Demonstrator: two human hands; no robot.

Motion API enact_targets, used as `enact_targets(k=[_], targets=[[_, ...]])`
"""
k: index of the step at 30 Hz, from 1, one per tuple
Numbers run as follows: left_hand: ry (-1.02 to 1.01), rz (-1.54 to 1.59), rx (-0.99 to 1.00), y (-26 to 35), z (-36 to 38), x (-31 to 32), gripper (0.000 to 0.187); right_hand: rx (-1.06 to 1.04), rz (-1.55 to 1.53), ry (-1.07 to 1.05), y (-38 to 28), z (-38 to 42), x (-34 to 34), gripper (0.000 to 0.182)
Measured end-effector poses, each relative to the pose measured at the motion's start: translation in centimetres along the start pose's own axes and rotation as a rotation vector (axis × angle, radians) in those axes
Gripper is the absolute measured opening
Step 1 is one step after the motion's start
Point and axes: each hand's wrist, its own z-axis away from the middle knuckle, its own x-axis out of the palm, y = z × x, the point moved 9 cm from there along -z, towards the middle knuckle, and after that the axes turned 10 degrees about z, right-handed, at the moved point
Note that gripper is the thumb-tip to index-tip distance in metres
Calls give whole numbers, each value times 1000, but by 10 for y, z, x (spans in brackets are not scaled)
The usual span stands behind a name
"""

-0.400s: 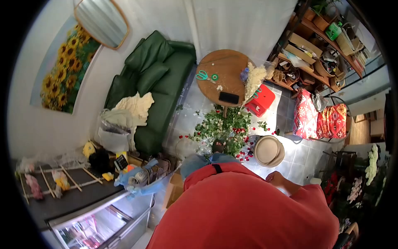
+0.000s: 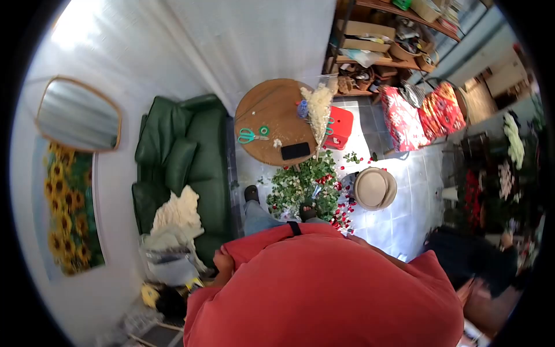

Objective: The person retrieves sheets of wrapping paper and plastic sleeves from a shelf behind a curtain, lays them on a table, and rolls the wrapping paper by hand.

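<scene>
At the left edge of the red garment (image 2: 254, 247), my left hand (image 2: 222, 260) has its fingers curled against the cloth. On the other side, my right hand (image 2: 359, 240) is close to the garment's right edge, its fingers mostly hidden. Green leafy cuttings and stems (image 2: 289, 188) lie heaped on the floor around my feet. Red petals or flower heads (image 2: 341, 218) are scattered to the right of this heap. Beyond it, the round wooden table (image 2: 266, 107) bears teal-handled scissors (image 2: 247, 136), green tape (image 2: 263, 130), a black phone (image 2: 295, 151) and a cream dried-flower bunch (image 2: 319, 107).
A green sofa (image 2: 205, 156) with cream cloth (image 2: 178, 211) stands left. Right are a red stool (image 2: 342, 124), a round beige container (image 2: 376, 189) and a chair with a red patterned covering (image 2: 404, 118). Shelves (image 2: 399, 62) stand behind. Another person in dark clothing (image 2: 468, 254) is at right.
My view has swung, so the table and sofa appear further left. My left hand has come into view at the garment. My right hand has moved closer to the garment; the other person shows more.
</scene>
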Motion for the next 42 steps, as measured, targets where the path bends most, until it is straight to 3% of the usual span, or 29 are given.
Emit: enact_targets(k=[1,2,3,5,6,7,9,10,11,13,15,17,18,19,20,21,22,23,24,26,28,29,31,33,35,37,39,41,42], targets=[[-88,-21,40,19,-53,9,47,-87,73,-72,-14,-19,36,47],[-202,131,80,47,-94,32,44,-266,382,434,-34,-13,20,48],[-331,273,106,61,-124,59,42,-254,345,463,-31,-24,35,48],[-798,557,-3,36,-201,161,38,-399,348,764,-62,-27,66,35],[-829,542,7,48,-213,150,38,-457,366,916,-70,-16,79,30],[-955,488,-16,84,-218,138,39,-453,347,940,-83,-16,98,30],[-1105,429,-19,130,-220,134,40,-256,407,1447,-106,22,107,22],[-1178,369,74,143,-224,132,41,-164,359,1473,-103,23,112,18],[-1255,300,158,151,-220,127,43,-44,298,1462,-92,21,119,18],[-1439,220,239,164,-209,105,43,-63,282,1467,-89,18,150,26],[-1530,-79,597,183,-193,97,44,-219,266,1216,-97,-13,167,33],[-1495,-174,648,174,-211,130,40,-172,283,998,-104,-42,177,38],[-1398,-15,745,194,-224,134,35,-338,14,778,-103,-91,179,53],[-1301,153,816,205,-240,135,30,-390,-13,737,-143,-64,199,66],[-1075,235,947,225,-266,139,26,-380,-65,792,-159,-61,204,66],[-835,332,1051,247,-288,142,22,-427,228,624,-186,-71,228,57],[-786,315,949,272,-300,139,20,-465,527,435,-202,-81,252,49],[-726,295,842,290,-314,132,19,-467,508,465,-213,-83,252,49],[-735,305,869,304,-309,138,19,-448,613,435,-221,-90,258,42],[-677,63,1084,326,-291,156,21,-429,708,432,-224,-90,258,35],[-1068,-52,883,311,-269,181,26,-247,267,982,-199,-55,212,27],[-1191,-192,965,306,-252,188,26,-244,251,998,-194,-48,206,27],[-1401,-412,1092,289,-225,190,27,-185,94,1249,-180,-26,188,26],[-1479,-525,1115,276,-216,188,26,-173,173,1284,-179,-30,195,24],[-1432,-522,1054,270,-222,186,26,-169,279,1322,-175,-34,187,23],[-1363,-497,995,267,-227,185,26,-40,303,972,-133,-86,180,23],[-1291,-470,942,265,-231,185,26,-75,821,940,-107,-116,181,22],[-1229,-435,904,265,-232,182,26,23,461,913,-33,-166,162,22],[-1201,-422,883,265,-233,182,26,66,395,953,-22,-143,172,23]])
